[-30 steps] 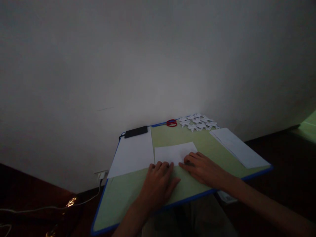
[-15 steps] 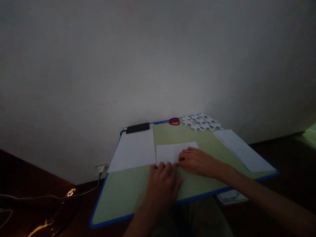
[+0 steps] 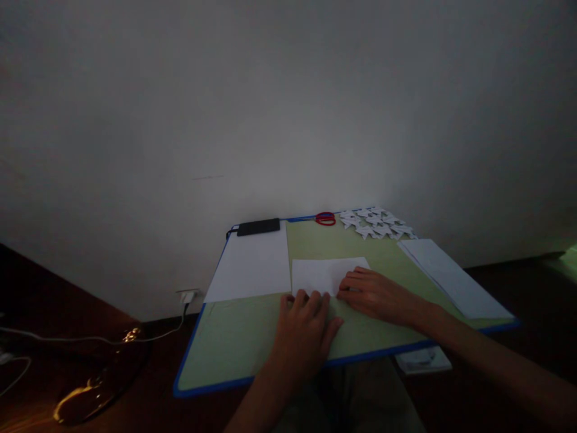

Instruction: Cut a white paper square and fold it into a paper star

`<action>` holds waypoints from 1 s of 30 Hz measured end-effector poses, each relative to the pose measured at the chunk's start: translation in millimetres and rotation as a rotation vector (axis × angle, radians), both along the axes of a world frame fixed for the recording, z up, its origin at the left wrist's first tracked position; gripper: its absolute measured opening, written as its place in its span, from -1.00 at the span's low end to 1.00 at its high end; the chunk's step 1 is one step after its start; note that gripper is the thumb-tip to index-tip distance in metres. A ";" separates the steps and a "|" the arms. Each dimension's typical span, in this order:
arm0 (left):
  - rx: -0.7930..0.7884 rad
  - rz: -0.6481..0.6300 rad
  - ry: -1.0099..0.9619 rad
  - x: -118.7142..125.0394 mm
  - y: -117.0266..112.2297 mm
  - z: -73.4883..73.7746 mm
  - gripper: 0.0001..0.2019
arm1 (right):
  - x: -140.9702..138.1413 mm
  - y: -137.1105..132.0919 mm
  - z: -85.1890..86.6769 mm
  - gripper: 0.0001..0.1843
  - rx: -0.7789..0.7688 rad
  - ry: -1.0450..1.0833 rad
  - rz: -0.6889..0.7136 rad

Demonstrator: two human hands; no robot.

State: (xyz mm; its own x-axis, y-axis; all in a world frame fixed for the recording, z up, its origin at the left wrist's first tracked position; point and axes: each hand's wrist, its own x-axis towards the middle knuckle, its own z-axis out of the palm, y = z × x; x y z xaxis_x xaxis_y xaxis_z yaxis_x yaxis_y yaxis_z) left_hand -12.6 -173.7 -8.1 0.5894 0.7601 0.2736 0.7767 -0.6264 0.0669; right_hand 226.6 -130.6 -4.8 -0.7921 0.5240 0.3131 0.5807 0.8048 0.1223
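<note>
On the green tabletop [image 3: 234, 343]: a white paper sheet [image 3: 315, 273] is laid near the middle.
Left hand [image 3: 303, 329]: thumb spread, fingers loosely curled, nothing gripped; fingertips are set at the sheet's near edge.
Right hand [image 3: 373, 294]: fingers bent over the sheet's right part; whether paper is pinched cannot be told.

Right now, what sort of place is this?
Probably a room in a home, though I can't be sure: a small blue-edged table by a plain wall, a plug low in that wall, and folded paper pieces on the table.
</note>
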 end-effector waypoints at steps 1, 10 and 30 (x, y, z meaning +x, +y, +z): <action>0.000 0.000 -0.005 -0.2 0.0 -0.3 -0.56 | 1.3 -0.2 -0.3 -0.81 -0.003 0.006 -0.005; 0.010 0.005 -0.024 -1.0 -0.5 -1.6 -0.55 | 7.4 -1.8 0.0 -0.81 0.007 -0.008 0.003; -0.013 0.006 -0.049 -1.9 -1.5 -2.2 -0.54 | 54.1 -15.8 6.0 -0.71 -0.022 0.009 -0.027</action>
